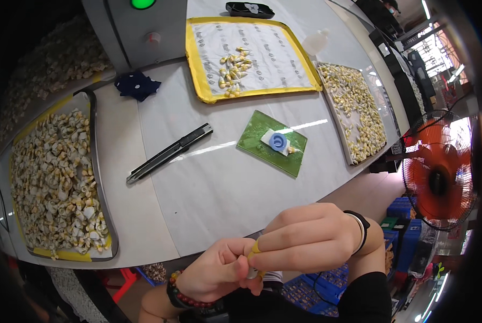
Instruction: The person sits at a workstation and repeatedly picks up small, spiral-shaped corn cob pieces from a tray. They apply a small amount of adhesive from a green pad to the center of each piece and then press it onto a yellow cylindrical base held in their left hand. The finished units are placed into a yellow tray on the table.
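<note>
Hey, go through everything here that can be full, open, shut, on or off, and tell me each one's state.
Left hand: closed on a small yellow piece
Right hand: closed on it too
Left tray: heaped with pieces
Middle tray: mostly bare, one loose cluster
Right tray: largely covered
Green light: lit
Box cutter: lying down, blade position unclear
Blue cloth: crumpled
Fan: can't tell whether spinning

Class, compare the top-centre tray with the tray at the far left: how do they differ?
Fill: the top-centre tray holds one small cluster of pieces, while the far-left tray is heaped with them.
Liner: much of the top-centre tray's printed white liner shows; pieces cover most of the far-left tray.
Edge: the top-centre tray's border is mainly yellow; the far-left tray's right edge is dark.
Shared: both hold white-and-yellow pieces.
</note>
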`<state>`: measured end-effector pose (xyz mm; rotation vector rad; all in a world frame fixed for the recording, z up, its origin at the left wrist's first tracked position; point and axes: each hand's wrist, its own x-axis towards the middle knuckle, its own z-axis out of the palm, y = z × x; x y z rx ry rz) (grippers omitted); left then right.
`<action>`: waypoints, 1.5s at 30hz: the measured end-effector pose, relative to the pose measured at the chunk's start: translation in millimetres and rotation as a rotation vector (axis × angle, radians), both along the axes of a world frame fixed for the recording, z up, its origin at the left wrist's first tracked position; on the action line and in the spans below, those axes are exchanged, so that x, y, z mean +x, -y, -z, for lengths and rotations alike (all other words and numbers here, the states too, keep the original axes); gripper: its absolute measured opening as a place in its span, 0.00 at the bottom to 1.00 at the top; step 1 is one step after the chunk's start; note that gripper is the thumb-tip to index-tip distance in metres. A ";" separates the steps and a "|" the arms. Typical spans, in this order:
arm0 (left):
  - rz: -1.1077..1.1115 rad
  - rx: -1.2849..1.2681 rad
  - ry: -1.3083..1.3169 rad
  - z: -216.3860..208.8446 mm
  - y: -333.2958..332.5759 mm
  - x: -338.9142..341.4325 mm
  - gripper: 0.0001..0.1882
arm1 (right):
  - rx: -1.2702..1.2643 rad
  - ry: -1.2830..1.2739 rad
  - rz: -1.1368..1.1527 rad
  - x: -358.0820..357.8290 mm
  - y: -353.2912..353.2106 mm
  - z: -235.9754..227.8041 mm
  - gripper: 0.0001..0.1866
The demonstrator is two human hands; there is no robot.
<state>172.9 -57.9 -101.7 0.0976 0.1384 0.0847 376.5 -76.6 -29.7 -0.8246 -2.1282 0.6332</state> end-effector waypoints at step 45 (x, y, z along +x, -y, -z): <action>-0.366 0.270 -0.060 -4.8 1.6 -11.5 0.20 | -0.059 0.538 0.618 66.0 -14.0 4.3 0.08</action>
